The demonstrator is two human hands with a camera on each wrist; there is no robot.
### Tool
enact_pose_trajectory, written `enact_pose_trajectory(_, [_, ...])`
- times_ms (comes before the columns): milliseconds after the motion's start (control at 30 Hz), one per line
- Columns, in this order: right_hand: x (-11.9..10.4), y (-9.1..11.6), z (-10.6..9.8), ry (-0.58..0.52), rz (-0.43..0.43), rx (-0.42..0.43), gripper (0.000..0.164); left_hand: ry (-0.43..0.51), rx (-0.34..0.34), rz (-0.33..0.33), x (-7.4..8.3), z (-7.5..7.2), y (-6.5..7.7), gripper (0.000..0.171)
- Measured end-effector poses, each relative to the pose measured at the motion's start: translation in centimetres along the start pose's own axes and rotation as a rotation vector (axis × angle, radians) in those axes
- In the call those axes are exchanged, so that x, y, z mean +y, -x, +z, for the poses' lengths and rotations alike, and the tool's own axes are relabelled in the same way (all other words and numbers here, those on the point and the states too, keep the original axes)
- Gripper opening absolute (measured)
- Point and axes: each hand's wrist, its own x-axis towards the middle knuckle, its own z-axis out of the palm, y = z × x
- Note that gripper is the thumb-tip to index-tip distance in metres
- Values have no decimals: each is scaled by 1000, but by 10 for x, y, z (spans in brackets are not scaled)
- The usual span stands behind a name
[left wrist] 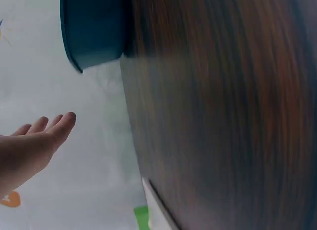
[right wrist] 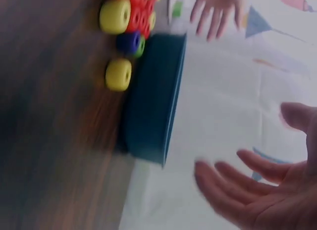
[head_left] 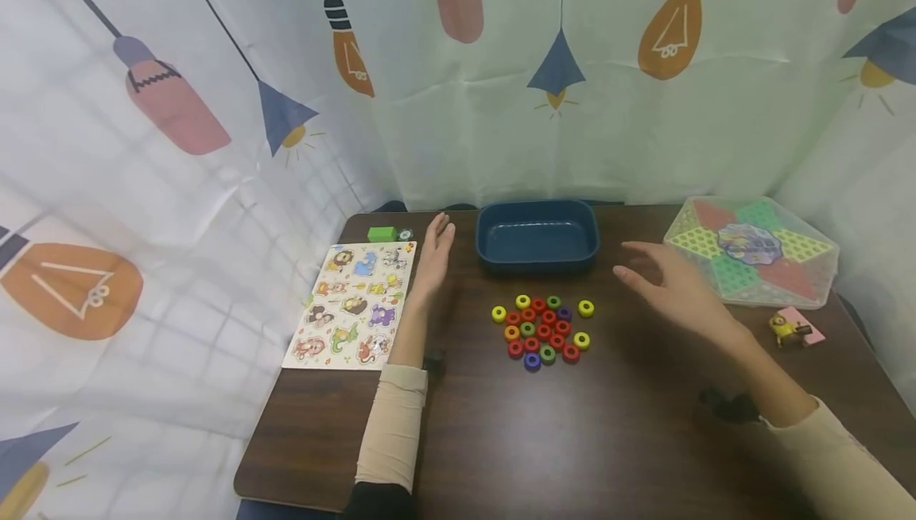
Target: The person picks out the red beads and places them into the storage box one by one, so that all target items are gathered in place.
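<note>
My left hand [head_left: 433,254] is raised over the table between the animal puzzle board and the blue tray, its fingers straight and holding nothing. On the other side, my right hand [head_left: 669,285] hovers with fingers spread and slightly bent, nothing in its grasp. The dark blue tray [head_left: 537,260] stands at the back of the table between the two hands. In front of it lies a cluster of small ring-shaped beads [head_left: 544,331] in red, yellow, green, orange, blue and purple. In the right wrist view, a yellow bead [right wrist: 118,75] sits beside the tray wall.
The animal puzzle board [head_left: 351,307] lies at the left, with a green block [head_left: 382,234] behind it. A hexagonal game box [head_left: 751,251] is at the back right. A small yellow figure [head_left: 785,327] on a pink piece lies nearer. Patterned curtains hang around the table.
</note>
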Motion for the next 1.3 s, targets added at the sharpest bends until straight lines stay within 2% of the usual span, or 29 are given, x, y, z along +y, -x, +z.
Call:
enact_pose_trajectory(267, [-14, 20, 30, -73, 1, -134, 40, 425, 89, -80, 3, 22, -6, 55])
enact_pose_trajectory(467, [-14, 27, 62, -169, 25, -277, 38, 607, 181, -177, -2, 30, -6, 49])
enact_pose_trajectory(600, [-13, 31, 80, -190, 64, -358, 33, 673, 196, -238, -10, 34, -7, 48])
enact_pose_trajectory(767, [-16, 35, 97, -132, 77, -392, 22, 731, 220, -287, -18, 40, -7, 48])
enact_pose_trajectory(867, [-16, 36, 104, -106, 73, -399, 19, 737, 246, -290, -22, 44, -6, 49])
enact_pose_trajectory(1167, [-12, 34, 112, -120, 50, -342, 23, 739, 319, -294, -27, 51, -10, 57])
enact_pose_trajectory(1300, [-10, 32, 112, -85, 44, -306, 23, 772, 320, -277, -28, 54, -13, 59])
